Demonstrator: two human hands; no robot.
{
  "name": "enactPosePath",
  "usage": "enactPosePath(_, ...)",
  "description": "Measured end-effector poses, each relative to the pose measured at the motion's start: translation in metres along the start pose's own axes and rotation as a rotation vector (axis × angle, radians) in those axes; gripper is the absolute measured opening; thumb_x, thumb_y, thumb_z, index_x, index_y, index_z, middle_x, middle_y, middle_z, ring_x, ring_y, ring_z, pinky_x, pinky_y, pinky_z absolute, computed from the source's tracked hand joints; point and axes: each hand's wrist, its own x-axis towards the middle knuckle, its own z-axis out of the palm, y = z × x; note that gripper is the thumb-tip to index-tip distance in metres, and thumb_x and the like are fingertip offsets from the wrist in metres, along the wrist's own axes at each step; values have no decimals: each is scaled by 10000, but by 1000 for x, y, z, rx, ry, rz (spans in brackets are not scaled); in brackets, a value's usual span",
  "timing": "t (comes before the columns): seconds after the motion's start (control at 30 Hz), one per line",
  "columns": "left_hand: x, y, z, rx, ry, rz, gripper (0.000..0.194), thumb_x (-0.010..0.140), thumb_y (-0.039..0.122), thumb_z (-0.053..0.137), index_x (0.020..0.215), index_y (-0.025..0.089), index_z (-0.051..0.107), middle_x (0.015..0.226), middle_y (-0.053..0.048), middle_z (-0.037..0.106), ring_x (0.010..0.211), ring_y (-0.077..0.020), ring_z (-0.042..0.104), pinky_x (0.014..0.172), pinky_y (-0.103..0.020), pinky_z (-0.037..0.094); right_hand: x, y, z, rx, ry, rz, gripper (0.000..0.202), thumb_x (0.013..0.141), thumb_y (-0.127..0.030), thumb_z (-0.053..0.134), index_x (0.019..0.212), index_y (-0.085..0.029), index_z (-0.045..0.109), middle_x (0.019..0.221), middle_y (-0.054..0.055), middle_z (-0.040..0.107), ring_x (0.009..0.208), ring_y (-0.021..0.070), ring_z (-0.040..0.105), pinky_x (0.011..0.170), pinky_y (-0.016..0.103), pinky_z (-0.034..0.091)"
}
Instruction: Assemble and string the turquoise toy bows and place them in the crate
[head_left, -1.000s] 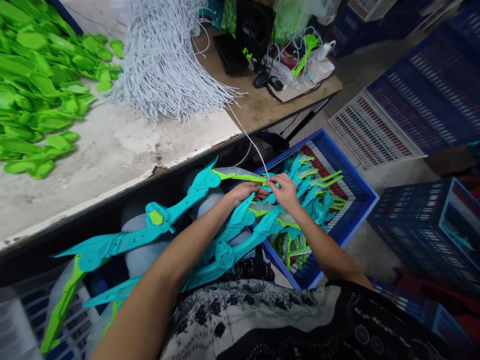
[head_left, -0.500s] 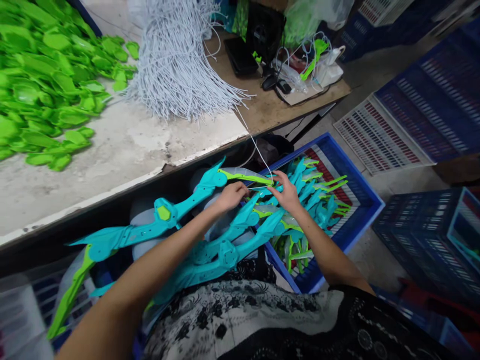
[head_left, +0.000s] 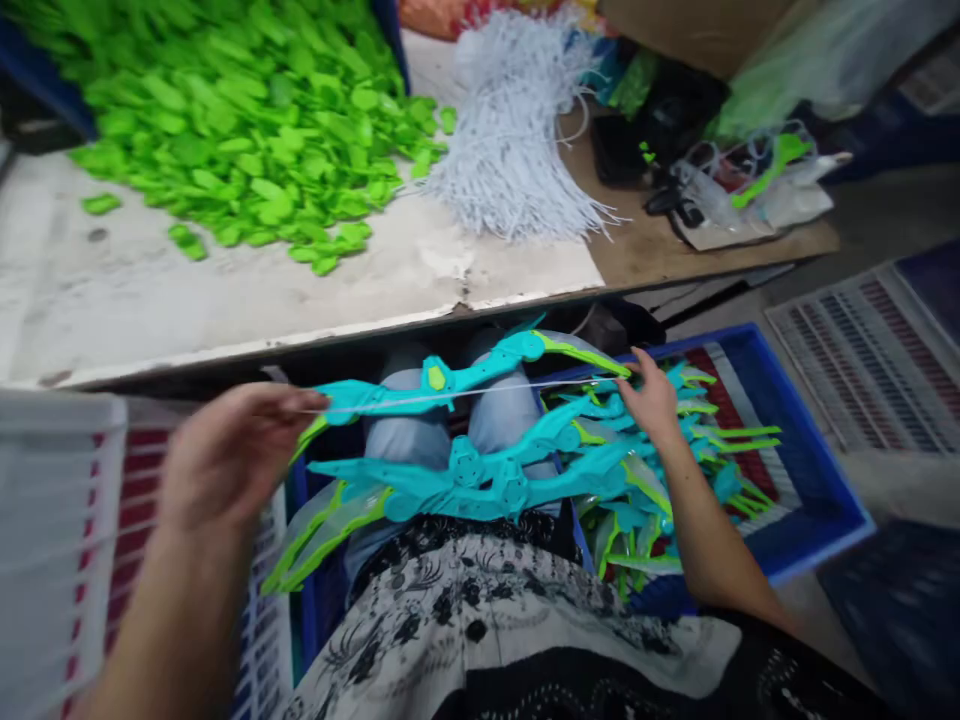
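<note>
A teal and green plastic toy bow [head_left: 405, 395] lies across my lap, close to the table edge. My right hand [head_left: 651, 395] pinches the green tip at its right end. From there a white elastic cord [head_left: 495, 389] runs nearly straight along the bow to my left hand [head_left: 240, 445]. My left hand is closed on the cord near the bow's left end, and its fingertips are slightly blurred. More toy bows [head_left: 450, 490] rest on my lap just below.
Bright green plastic pieces [head_left: 247, 150] are heaped on the table [head_left: 450, 265], beside a thick bundle of white cords [head_left: 517, 150]. A blue crate [head_left: 817, 520] with more bows stands at my right. White plastic baskets [head_left: 97, 480] stand at my left.
My left hand has moved far left, drawing the cord out along the bow. My right hand stays at the tip. The view has shifted left.
</note>
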Motion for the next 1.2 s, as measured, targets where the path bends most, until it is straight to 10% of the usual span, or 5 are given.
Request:
enactPosePath(0.17, -20, -15, 44, -283, -21, -24, 342, 632, 341, 752, 942, 225, 666, 742, 1, 711, 799, -219, 682, 886, -434, 517, 8, -113, 31, 11, 74, -413, 315, 890, -305, 434, 1139, -187, 587, 1068, 142, 639, 1029, 269, 551, 923, 416, 433)
enactPosePath(0.3, -30, -20, 52, -407, -1, 13, 276, 619, 315, 797, 818, 167, 675, 757, -43, 718, 782, -217, 690, 829, -372, 526, -17, -225, 93, 6, -283, -1025, 318, 923, -309, 406, 1145, -185, 597, 1182, 117, 591, 1101, 260, 501, 953, 419, 388)
enactPosePath(0.43, -37, -22, 55, -540, -62, -38, 240, 637, 302, 790, 770, 150, 659, 643, -29, 674, 634, -171, 660, 698, -310, 530, -27, -280, 137, -211, -559, -1104, 490, 910, -368, 436, 1376, -218, 418, 1135, 151, 584, 989, 280, 528, 876, 432, 388)
enactPosePath(0.93, 0, -50, 2, -376, 468, 203, 156, 761, 300, 668, 786, 151, 631, 505, 60, 479, 421, -61, 447, 464, -193, 428, 45, -228, 117, -126, -946, -860, 479, 868, -424, 528, 1339, -399, 448, 1209, -22, 639, 1036, 230, 632, 784, 283, 478)
enactPosePath(1.2, 22, -45, -15, -22, 448, 196, 153, 775, 308, 617, 776, 156, 630, 502, 56, 500, 422, -85, 522, 425, -185, 395, 44, -220, 121, -110, -945, -832, 482, 858, -419, 529, 1334, -396, 459, 1271, -37, 592, 1108, 254, 604, 870, 350, 498)
